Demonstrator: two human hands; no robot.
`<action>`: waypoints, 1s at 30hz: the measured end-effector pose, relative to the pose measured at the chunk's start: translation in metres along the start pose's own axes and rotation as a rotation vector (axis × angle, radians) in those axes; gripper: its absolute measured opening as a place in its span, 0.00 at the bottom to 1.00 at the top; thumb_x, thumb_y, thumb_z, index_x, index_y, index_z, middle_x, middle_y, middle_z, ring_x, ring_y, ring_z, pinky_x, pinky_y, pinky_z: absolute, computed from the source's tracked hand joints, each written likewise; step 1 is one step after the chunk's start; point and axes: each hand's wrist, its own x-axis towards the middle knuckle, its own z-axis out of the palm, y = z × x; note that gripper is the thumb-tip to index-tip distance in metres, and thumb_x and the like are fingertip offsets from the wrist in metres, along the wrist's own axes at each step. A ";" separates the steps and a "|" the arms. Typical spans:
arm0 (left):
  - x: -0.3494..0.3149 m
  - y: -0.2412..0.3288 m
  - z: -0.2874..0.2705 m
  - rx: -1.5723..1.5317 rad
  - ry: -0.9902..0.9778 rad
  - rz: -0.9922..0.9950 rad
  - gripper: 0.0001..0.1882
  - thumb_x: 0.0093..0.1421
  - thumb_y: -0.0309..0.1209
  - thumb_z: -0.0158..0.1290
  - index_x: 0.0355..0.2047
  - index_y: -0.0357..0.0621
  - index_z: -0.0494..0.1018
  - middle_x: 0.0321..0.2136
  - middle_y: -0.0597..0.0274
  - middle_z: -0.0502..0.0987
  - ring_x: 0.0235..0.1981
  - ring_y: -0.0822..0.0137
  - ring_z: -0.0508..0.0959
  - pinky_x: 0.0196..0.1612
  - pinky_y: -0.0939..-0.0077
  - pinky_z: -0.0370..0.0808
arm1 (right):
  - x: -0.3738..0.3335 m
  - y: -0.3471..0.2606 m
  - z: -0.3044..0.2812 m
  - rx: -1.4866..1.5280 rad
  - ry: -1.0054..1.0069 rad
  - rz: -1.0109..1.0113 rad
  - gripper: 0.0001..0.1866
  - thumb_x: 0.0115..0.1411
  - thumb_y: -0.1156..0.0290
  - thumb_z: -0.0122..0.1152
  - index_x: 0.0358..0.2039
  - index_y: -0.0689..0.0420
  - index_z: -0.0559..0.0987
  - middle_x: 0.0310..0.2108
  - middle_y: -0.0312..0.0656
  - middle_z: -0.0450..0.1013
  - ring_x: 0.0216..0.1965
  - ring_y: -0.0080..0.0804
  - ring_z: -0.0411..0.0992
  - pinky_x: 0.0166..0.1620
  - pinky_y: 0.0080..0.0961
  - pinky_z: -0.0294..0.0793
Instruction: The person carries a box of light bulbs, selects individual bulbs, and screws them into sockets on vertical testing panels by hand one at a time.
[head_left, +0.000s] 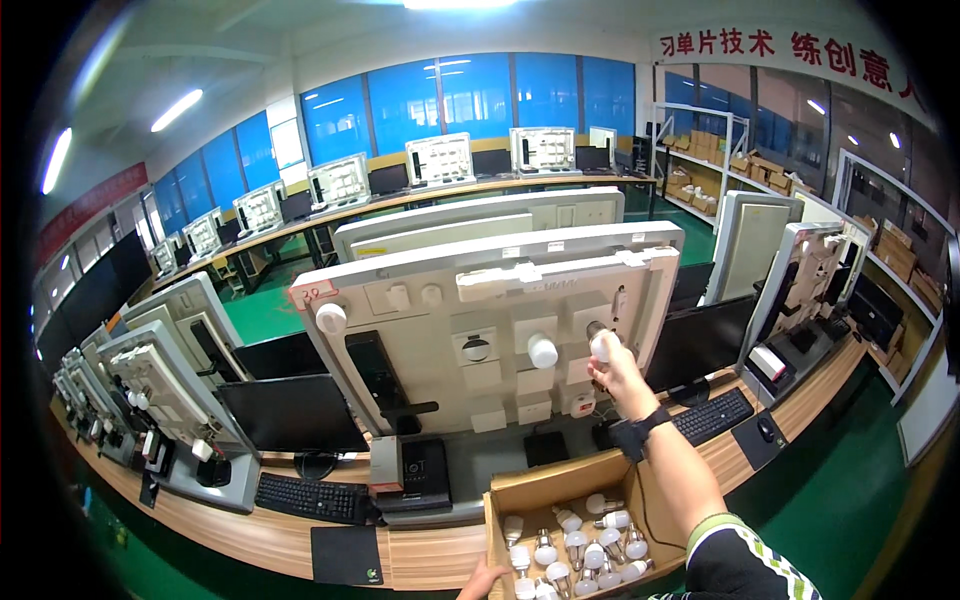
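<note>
- While the right hand (622, 380) gripped a bulb (601, 346) at the board (432, 345), the left hand (483, 581) touched the box (570, 482), its grip unclear.
- More bulbs (576, 540) lay inside.

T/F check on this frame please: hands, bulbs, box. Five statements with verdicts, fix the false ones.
1. The right hand has its fingers on a white bulb at the upright board. True.
2. The cardboard box holds just one bulb. False: many loose bulbs lie in it.
3. The left hand is at the left side of the box. True.
4. The right wrist is bare. False: a dark band is around it.
5. The keyboard right of the box is white. False: it is black.
</note>
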 end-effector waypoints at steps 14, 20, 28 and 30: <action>0.018 -0.027 -0.007 -0.118 -0.066 0.109 0.18 0.57 0.32 0.56 0.47 0.37 0.72 0.46 0.57 0.74 0.46 0.63 0.73 0.52 0.70 0.69 | 0.014 -0.005 -0.009 0.398 -0.019 0.059 0.20 0.65 0.54 0.51 0.44 0.59 0.68 0.34 0.49 0.71 0.34 0.41 0.74 0.32 0.29 0.78; 0.078 -0.053 -0.031 0.049 -0.073 0.238 0.37 0.50 0.28 0.60 0.59 0.32 0.59 0.48 0.52 0.72 0.49 0.61 0.72 0.53 0.68 0.70 | -0.040 0.006 0.037 -1.092 0.292 -0.824 0.25 0.52 0.68 0.64 0.51 0.53 0.69 0.47 0.51 0.62 0.47 0.48 0.68 0.50 0.38 0.70; 0.076 -0.047 -0.024 0.030 -0.076 0.194 0.38 0.48 0.31 0.61 0.59 0.34 0.58 0.47 0.54 0.72 0.49 0.62 0.71 0.54 0.70 0.68 | -0.106 0.045 -0.010 -0.724 0.010 -0.616 0.19 0.56 0.67 0.60 0.48 0.56 0.71 0.41 0.41 0.71 0.42 0.32 0.72 0.44 0.30 0.74; 0.080 -0.055 -0.028 0.055 -0.080 0.242 0.39 0.48 0.32 0.61 0.59 0.34 0.58 0.47 0.54 0.72 0.49 0.63 0.71 0.54 0.70 0.68 | -0.131 0.070 -0.040 -0.401 -0.310 -0.022 0.19 0.59 0.64 0.57 0.50 0.56 0.70 0.39 0.39 0.72 0.38 0.26 0.72 0.38 0.25 0.75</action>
